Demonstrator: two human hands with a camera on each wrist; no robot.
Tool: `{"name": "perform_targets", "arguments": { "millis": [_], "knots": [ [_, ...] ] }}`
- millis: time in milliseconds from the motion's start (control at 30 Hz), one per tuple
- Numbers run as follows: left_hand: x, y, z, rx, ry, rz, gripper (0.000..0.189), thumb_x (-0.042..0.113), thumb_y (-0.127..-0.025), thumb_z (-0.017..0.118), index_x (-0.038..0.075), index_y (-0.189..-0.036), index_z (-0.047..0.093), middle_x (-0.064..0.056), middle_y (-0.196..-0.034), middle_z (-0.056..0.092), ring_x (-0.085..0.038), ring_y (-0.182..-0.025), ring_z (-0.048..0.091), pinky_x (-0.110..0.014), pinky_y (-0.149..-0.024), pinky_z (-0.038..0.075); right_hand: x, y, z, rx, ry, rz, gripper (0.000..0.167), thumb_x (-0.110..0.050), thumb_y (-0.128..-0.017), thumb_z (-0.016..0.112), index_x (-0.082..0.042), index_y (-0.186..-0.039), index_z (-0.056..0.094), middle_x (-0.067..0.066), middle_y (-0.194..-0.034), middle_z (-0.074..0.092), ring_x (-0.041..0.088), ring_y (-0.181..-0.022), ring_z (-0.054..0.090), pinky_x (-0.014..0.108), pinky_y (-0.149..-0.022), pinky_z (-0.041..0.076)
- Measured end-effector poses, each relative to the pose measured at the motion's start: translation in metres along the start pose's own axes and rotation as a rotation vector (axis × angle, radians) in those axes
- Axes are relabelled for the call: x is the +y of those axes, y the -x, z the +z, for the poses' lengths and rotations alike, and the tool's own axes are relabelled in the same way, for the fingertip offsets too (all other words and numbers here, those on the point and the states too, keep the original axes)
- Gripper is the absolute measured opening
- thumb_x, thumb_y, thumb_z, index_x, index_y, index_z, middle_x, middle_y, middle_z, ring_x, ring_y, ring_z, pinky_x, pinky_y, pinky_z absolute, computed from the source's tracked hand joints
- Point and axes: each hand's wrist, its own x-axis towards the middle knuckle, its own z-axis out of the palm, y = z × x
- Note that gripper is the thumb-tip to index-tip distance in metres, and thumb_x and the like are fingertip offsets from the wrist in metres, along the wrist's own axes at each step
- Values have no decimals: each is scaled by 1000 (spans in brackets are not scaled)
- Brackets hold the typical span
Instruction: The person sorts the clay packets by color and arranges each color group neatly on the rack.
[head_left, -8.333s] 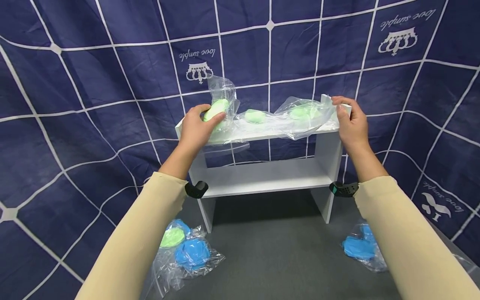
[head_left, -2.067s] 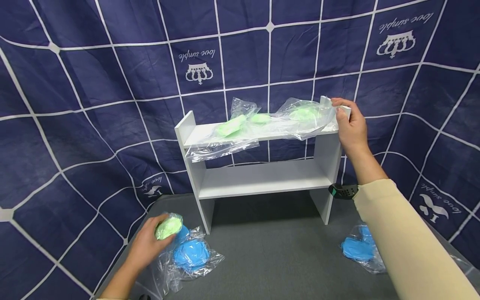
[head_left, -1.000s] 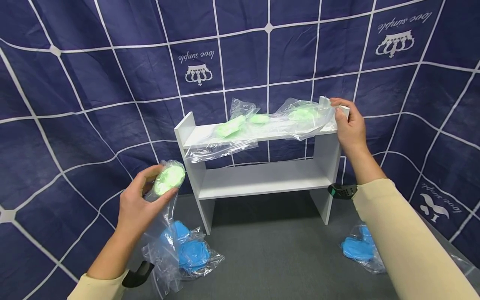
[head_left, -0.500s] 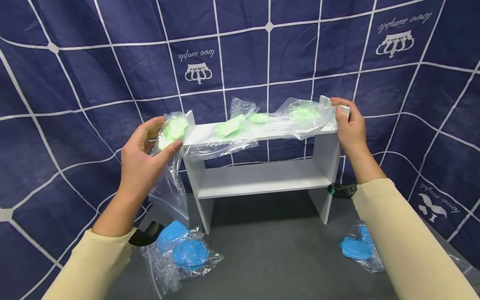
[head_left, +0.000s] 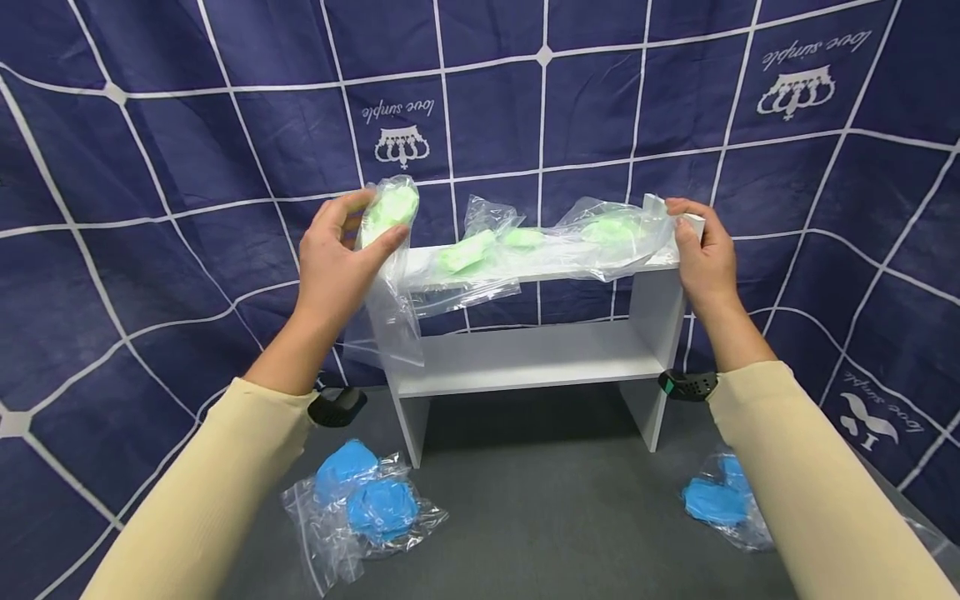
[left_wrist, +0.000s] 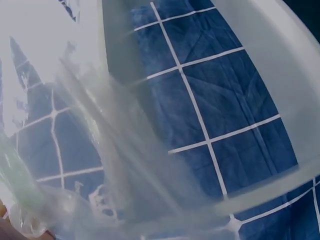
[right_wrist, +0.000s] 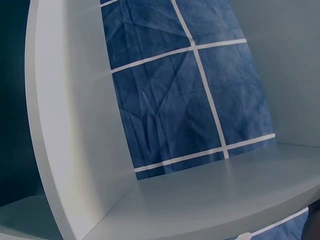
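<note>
My left hand (head_left: 333, 254) holds a clear zip bag with a pale green rounded lump (head_left: 393, 206) inside, raised at the top left corner of the white shelf (head_left: 525, 358). The bag's loose end hangs down past the left side panel; in the left wrist view the clear bag (left_wrist: 125, 145) fills the lower left. On the top board lie more bagged pale green lumps: one left of centre (head_left: 467, 252), a smaller one (head_left: 523, 238) beside it, and one at right (head_left: 609, 229). My right hand (head_left: 707, 257) grips the upper edge of the shelf's right side panel.
Bagged blue lumps (head_left: 382, 507) lie on the dark grey surface (head_left: 540, 500) at the left, with another bagged blue group (head_left: 715, 500) at the right. A navy cloth (head_left: 585, 108) with white grid lines hangs behind. The right wrist view shows inner shelf boards (right_wrist: 215, 185).
The left hand took a bagged green lump from the pile at lower left and raised it to the shelf's top left. The right hand stays on the side panel.
</note>
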Motion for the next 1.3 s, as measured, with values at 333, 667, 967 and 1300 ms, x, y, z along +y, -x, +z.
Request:
{"name": "perform_targets", "arguments": {
  "millis": [333,667,967,1300],
  "knots": [
    [6,-33,23,-115,-98,-119,60,33,-88,71,13,-141,54,-10,-136,55,-24,-121,53,-37,-100,45,3,-1,0,4,8,-27,21,-9,-97,51,-12,-108,69,-9,-126,69,2,-122,57,15,-97,38],
    [4,-48,46,-216,-226,-171,63,30,-89,67,3,-143,50,-16,-144,53,-30,-132,48,-41,-111,39,-14,7,0,-3,28,-12,21,-9,-97,50,-7,-108,68,-12,-124,69,-1,-121,56,14,-96,38],
    [-7,-47,64,-320,-290,-192,66,31,-88,67,-3,-141,48,-19,-141,53,-34,-134,47,-42,-115,37,-28,12,2,-10,11,-20,20,-8,-97,50,-4,-108,67,-5,-125,70,0,-120,57,14,-95,38],
    [-13,-42,72,-356,-351,-214,63,34,-90,64,-4,-138,50,-20,-142,56,-39,-135,47,-45,-113,38,-31,15,3,-15,25,-51,23,-7,-95,48,3,-110,64,3,-128,69,1,-122,58,15,-97,39]
  ]
}}
